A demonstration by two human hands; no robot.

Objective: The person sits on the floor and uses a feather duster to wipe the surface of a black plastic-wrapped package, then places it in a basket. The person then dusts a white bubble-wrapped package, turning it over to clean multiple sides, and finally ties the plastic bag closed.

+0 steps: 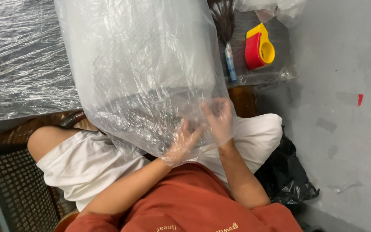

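A large clear plastic bag (138,60) with white bubble wrap inside lies across my lap and reaches up over the table. Both hands are pushed into its open lower end. My left hand (184,144) shows through the film with fingers spread against the plastic. My right hand (220,118) is just right of it, also inside the bag, fingers curled on a fold of the film. Whether either hand truly grips the film is blurred by the plastic.
A table wrapped in clear film (18,64) fills the upper left. A red and yellow tape dispenser (258,46) and a dark brush with a blue handle (227,38) lie at the top. A black bag (286,176) sits on the grey floor (348,107) at right.
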